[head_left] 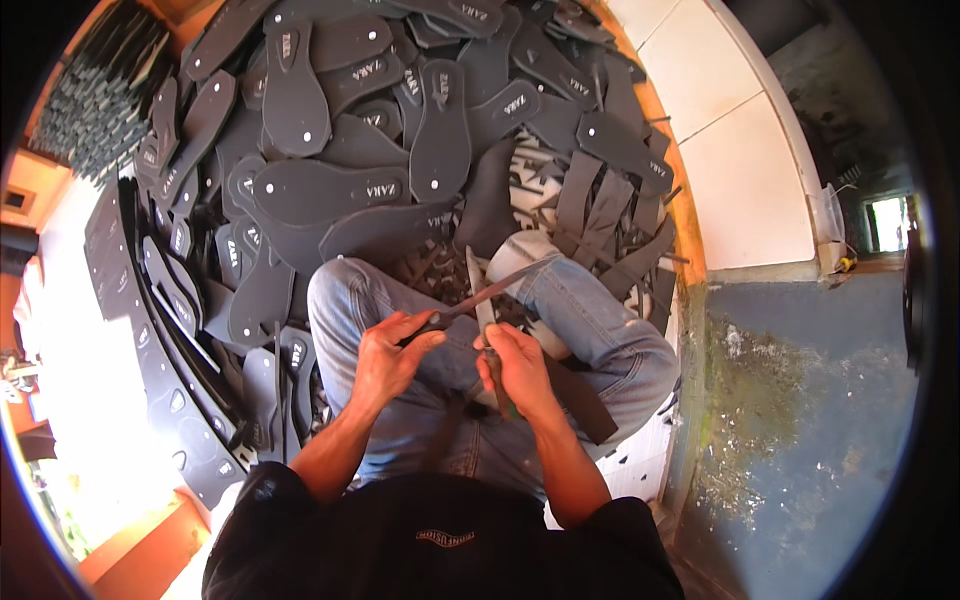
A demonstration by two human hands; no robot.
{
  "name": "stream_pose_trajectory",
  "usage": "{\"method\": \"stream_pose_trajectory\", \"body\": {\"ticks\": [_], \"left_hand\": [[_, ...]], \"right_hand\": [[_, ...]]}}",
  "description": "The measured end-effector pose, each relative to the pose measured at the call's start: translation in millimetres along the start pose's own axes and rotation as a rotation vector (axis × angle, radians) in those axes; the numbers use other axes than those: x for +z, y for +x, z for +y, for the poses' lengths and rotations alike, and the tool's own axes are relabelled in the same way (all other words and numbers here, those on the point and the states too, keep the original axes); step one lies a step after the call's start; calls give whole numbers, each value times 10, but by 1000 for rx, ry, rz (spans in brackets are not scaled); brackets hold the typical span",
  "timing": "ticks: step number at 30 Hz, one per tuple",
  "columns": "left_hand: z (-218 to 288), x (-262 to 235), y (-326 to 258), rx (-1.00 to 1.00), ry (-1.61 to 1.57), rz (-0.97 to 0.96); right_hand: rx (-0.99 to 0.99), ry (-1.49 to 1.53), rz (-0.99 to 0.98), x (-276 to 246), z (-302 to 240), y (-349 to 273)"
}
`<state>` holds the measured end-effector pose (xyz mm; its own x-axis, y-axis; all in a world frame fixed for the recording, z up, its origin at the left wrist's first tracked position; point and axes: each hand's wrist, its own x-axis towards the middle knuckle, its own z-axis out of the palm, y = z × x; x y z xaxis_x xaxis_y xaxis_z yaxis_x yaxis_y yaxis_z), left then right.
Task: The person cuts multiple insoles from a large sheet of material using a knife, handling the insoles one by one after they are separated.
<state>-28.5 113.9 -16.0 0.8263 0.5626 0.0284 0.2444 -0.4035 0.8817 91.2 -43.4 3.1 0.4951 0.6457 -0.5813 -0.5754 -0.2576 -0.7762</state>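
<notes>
My left hand (pixel 385 355) is closed round the dark grip end of a long narrow bar (pixel 500 286), which slants up to the right over my lap. It looks like a file or sharpening rod, but I cannot tell which. In my right hand (pixel 520 368) is a knife (pixel 477 290), its pale blade pointing away from me. The blade crosses the bar close to my left fingers; whether they touch is unclear. A dark flat strip (pixel 583 402) lies on my right thigh beneath the right forearm.
Past my crossed legs spreads a big heap of black shoe-sole shapes (pixel 290 95). Dark strips (pixel 605 210) and small offcuts lie by my right knee. A large cut-out sheet (pixel 165 370) stands at the left, below a stack of dark pieces (pixel 100 90). A worn blue-grey floor (pixel 810 400) stretches rightward.
</notes>
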Motion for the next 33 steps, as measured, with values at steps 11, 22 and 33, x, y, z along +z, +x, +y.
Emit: {"method": "stream_pose_trajectory", "body": {"ticks": [11,22,33], "left_hand": [[-31,-151,308,-319,-481,-113],[81,-213,143,-546,-649,-301],[174,-87,32,-420,-304,-172]], "right_hand": [[-374,-679,413,-233,-4,212],[-592,-919,508,-139,19,-1],[-522,-660,428,-66,69,9]]}}
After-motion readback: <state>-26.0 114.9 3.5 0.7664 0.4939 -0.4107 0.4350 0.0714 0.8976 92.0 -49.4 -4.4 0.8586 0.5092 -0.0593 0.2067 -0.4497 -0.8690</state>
